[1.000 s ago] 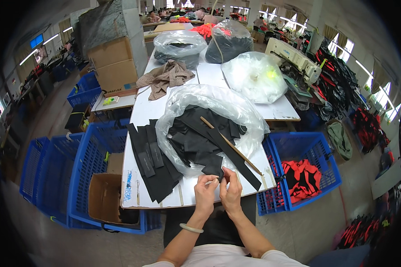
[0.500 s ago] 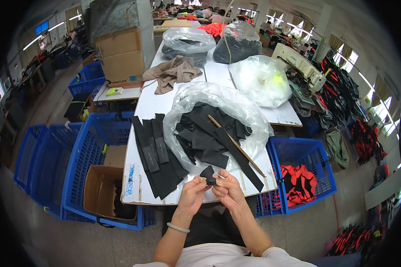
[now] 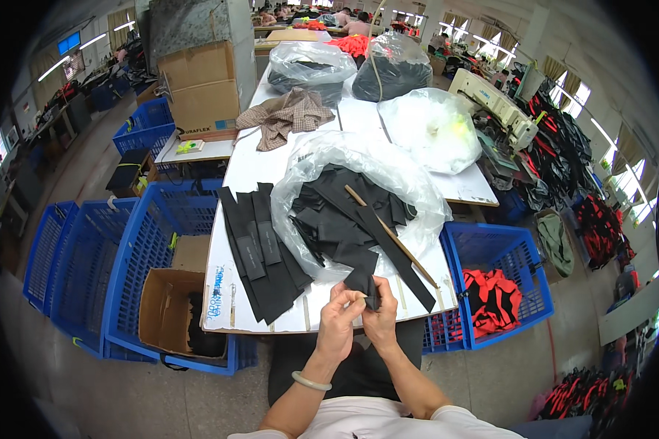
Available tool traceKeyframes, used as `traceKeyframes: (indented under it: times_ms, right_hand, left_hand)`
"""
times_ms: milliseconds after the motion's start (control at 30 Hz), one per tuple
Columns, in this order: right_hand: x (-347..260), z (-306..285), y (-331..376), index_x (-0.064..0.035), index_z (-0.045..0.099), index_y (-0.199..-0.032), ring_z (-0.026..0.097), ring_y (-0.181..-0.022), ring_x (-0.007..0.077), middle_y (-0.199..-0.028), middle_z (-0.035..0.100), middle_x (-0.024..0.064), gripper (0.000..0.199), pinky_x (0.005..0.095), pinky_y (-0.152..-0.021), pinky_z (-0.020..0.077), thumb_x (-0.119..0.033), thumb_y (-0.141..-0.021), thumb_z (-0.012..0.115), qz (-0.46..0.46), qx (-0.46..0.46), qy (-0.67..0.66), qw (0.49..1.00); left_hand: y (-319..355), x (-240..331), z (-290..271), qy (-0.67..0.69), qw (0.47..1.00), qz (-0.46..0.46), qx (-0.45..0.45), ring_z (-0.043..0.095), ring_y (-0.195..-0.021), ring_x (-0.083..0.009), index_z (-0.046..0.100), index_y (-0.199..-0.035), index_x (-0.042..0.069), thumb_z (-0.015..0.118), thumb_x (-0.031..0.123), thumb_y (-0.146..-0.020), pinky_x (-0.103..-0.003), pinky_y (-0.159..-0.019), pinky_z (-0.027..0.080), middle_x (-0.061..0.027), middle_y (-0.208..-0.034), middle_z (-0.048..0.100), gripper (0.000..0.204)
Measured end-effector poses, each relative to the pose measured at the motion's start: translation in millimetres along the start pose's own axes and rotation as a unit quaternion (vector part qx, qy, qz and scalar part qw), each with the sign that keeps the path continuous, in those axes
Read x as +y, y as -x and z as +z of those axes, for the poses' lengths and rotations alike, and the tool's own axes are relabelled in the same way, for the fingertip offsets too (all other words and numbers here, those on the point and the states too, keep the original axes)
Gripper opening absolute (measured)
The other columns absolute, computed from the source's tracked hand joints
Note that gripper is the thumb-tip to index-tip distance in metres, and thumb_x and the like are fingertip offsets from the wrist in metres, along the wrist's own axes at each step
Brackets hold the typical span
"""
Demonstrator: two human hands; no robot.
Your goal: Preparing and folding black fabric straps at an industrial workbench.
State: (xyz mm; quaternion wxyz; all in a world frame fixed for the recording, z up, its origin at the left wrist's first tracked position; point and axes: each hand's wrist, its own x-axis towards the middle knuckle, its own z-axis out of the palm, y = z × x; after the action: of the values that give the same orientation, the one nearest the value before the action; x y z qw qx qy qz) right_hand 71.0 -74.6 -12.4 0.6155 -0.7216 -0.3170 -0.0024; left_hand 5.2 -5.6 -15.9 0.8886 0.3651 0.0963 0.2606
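A small black fabric piece (image 3: 362, 284) is pinched between my two hands at the table's front edge. My left hand (image 3: 338, 316) closes its thumb and fingers on the piece's left side. Wrapped around the right side is my right hand (image 3: 382, 316). Just beyond them lies an open clear plastic bag (image 3: 293, 164) full of black fabric pieces (image 3: 337, 216). A thin wooden stick (image 3: 392, 235) rests across the pieces, beside a long black strip (image 3: 397, 257). Left of the bag, several black strips (image 3: 260, 256) lie overlapped on the white table (image 3: 223, 293).
Blue crates (image 3: 132, 285) flank the table's left, one holding a cardboard box (image 3: 157, 311). At right, another blue crate (image 3: 512, 333) holds red and black pieces. Farther back are a checked cloth (image 3: 285, 121), stuffed plastic bags (image 3: 428, 132) and a sewing machine (image 3: 490, 106).
Both hands have shifted slightly right and come closer together. The black fabric piece between them has turned and now shows more of its flat face.
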Motion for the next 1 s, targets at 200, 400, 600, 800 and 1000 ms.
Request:
traceKeyframes:
  times_ms: [200, 400, 600, 800, 1000]
  right_hand:
    - [-9, -17, -9, 0.0064, 0.059, -0.101, 0.064, -0.078, 0.0168, -0.09, 0.065, 0.0113, 0.022, 0.0291, -0.073, 0.0516, 0.005, -0.079, 0.06, 0.133, -0.08, -0.3, 0.941]
    - [-8, -24, -4, 0.0071, 0.061, -0.101, 0.065, -0.073, 0.019, -0.089, 0.066, 0.0144, 0.023, 0.0309, -0.072, 0.0539, 0.005, -0.078, 0.063, 0.124, -0.071, -0.308, 0.941]
    - [-7, -36, -8, 0.0076, 0.061, -0.106, 0.065, -0.075, 0.0183, -0.09, 0.065, 0.0159, 0.026, 0.028, -0.071, 0.0539, 0.005, -0.081, 0.059, 0.123, -0.022, -0.287, 0.95]
    - [-24, -32, 0, 0.0062, 0.062, -0.106, 0.063, -0.081, 0.0137, -0.093, 0.064, 0.0118, 0.025, 0.022, -0.071, 0.052, 0.007, -0.082, 0.056, 0.053, 0.014, -0.119, 0.991]
    - [-14, -35, 0, 0.0062, 0.062, -0.107, 0.064, -0.078, 0.0161, -0.095, 0.063, 0.0138, 0.026, 0.025, -0.07, 0.0535, 0.008, -0.081, 0.055, 0.007, 0.023, -0.144, 0.989]
  left_hand:
    - [-13, 7, -12, 0.107, 0.994, 0.023, 0.009, 0.049, -0.097, -0.0132, 0.06, -0.095, 0.004, 0.059, 0.01, -0.088, -0.028, -0.087, 0.038, -0.0051, -0.117, 0.046, 0.01]
    - [-10, -4, -1, 0.114, 0.993, 0.006, 0.009, 0.052, -0.093, -0.0126, 0.059, -0.102, 0.004, 0.058, 0.009, -0.088, -0.028, -0.087, 0.038, -0.0041, -0.112, 0.049, 0.015]
    - [-9, -14, 2, 0.034, 0.998, 0.045, 0.037, 0.053, -0.096, -0.0129, 0.059, -0.095, 0.002, 0.058, 0.007, -0.088, -0.029, -0.09, 0.039, -0.0049, -0.11, 0.052, 0.009]
    - [-6, -15, 7, 0.145, 0.988, -0.017, 0.046, 0.054, -0.096, -0.0141, 0.06, -0.092, 0.002, 0.058, 0.007, -0.088, -0.033, -0.086, 0.044, -0.0065, -0.115, 0.051, 0.007]
    - [-3, -18, 20, 0.072, 0.997, 0.038, 0.011, 0.055, -0.096, -0.0139, 0.061, -0.092, 0.003, 0.06, 0.007, -0.086, -0.029, -0.086, 0.043, -0.0058, -0.113, 0.054, 0.007]
